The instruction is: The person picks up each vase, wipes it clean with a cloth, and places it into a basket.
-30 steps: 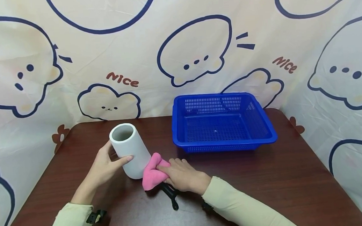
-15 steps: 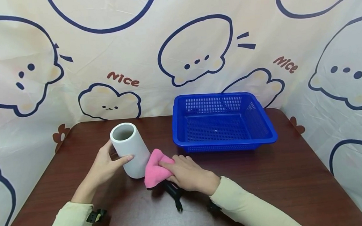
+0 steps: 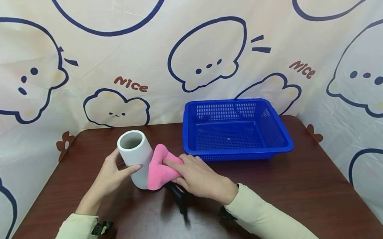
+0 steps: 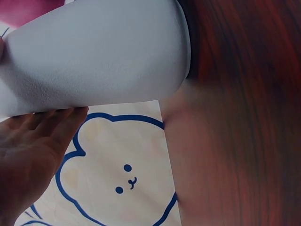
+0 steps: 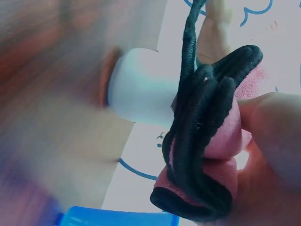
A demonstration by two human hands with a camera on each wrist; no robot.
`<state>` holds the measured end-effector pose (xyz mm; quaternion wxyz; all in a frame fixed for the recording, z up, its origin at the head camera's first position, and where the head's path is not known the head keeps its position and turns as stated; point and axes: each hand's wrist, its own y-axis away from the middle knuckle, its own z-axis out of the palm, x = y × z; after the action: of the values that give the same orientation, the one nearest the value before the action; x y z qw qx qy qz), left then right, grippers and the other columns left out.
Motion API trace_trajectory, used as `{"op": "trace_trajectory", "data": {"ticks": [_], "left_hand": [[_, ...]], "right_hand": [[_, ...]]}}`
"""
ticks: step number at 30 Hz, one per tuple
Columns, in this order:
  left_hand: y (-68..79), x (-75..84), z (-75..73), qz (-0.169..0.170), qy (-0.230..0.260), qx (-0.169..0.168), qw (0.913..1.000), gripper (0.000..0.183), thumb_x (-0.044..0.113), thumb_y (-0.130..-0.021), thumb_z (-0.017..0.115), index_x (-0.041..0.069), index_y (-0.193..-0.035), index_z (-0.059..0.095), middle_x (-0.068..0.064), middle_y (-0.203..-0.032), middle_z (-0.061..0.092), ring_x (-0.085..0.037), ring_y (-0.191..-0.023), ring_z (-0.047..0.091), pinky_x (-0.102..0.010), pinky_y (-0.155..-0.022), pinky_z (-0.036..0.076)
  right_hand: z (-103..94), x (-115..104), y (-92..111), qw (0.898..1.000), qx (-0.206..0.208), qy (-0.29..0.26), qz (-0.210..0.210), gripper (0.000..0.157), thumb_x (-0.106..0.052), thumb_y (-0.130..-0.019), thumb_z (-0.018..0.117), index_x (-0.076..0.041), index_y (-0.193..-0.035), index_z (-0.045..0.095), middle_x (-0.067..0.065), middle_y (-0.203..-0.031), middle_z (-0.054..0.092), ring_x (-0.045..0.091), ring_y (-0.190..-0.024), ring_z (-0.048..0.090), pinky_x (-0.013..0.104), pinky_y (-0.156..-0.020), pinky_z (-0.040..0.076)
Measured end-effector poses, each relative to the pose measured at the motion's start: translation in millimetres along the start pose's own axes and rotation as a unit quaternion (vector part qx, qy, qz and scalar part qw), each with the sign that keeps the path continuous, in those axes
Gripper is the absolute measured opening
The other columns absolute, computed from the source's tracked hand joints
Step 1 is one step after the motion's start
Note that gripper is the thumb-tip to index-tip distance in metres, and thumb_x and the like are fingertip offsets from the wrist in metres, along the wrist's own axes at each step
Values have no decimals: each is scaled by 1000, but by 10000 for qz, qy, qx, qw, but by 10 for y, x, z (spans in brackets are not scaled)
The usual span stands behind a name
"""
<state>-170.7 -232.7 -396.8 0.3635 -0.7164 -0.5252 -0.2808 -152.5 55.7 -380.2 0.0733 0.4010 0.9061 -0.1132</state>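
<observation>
A white cylindrical vase [image 3: 135, 158] with an open top stands on the left part of the table. My left hand [image 3: 112, 173] grips it from the left, thumb across the near side. In the left wrist view, fingertips [image 4: 70, 115] lie against the vase wall. A folded pink cloth [image 3: 158, 170] is pinched in my right hand [image 3: 203, 178] and appears to press on the vase's right side. The right wrist view shows the cloth's black trim [image 5: 190, 132] bunched and hanging loose; fingers under the cloth are partly hidden.
A blue perforated plastic basket [image 3: 237, 155] stands at the back right of the brown table [image 3: 276, 191]. Behind the table hangs a pale curtain [image 3: 155, 74] with cartoon prints. Dark straps [image 3: 101, 228] are on both wrists.
My right hand has shifted slightly right, then brought the cloth up and back left along the vase's side. The left hand and the vase have stayed in place.
</observation>
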Motion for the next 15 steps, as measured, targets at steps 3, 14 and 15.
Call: {"op": "trace_trajectory", "data": {"ticks": [3, 14, 15], "left_hand": [[-8, -5, 5, 39, 16, 0, 10000, 70, 23, -88, 80, 14, -147, 45, -10, -135, 60, 3, -108, 58, -16, -89, 51], [-14, -26, 12, 74, 85, -26, 9999, 67, 18, -88, 79, 7, -145, 45, -15, -131, 61, 5, -104, 58, -15, -87, 51], [-17, -32, 14, 88, 91, -14, 9999, 66, 18, -88, 79, 6, -144, 45, -15, -131, 61, 5, -104, 58, -14, -87, 51]], "right_hand": [[-51, -14, -18, 9999, 104, -83, 37, 49, -34, -101, 60, -36, -148, 45, 0, -98, 55, 15, -87, 49, 27, -73, 37], [-208, -76, -114, 9991, 351, -244, 33, 53, -33, -101, 60, -34, -151, 42, 0, -99, 55, 15, -88, 48, 28, -73, 37], [-222, -84, -125, 9990, 348, -269, 62, 54, -33, -101, 60, -34, -152, 42, 1, -100, 55, 16, -88, 48, 28, -73, 38]]}}
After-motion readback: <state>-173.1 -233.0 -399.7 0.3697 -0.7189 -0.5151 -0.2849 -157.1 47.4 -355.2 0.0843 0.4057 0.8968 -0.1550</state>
